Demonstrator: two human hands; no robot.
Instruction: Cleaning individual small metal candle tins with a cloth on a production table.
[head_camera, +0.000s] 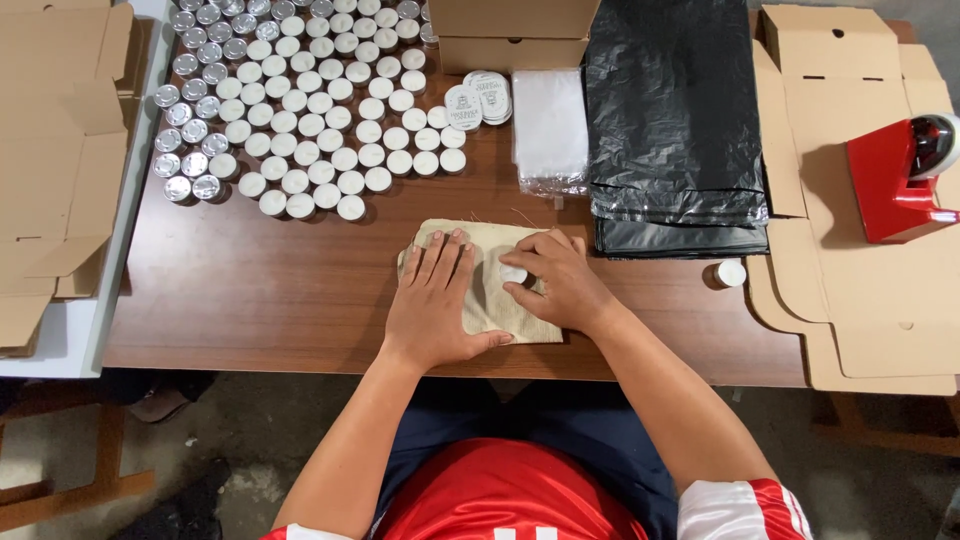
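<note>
On the wooden table (300, 290), left hand (435, 300) presses flat on the cloth pouch (487, 290); right hand (555, 280) pinches a tealight (513, 274).

Under my palms lies a small beige cloth bag (487, 290), flat on the brown table near its front edge, a few loose threads straying from its top. A little white candle (513, 274) sits on the cloth, upright, its round top showing between my fingers.
</note>
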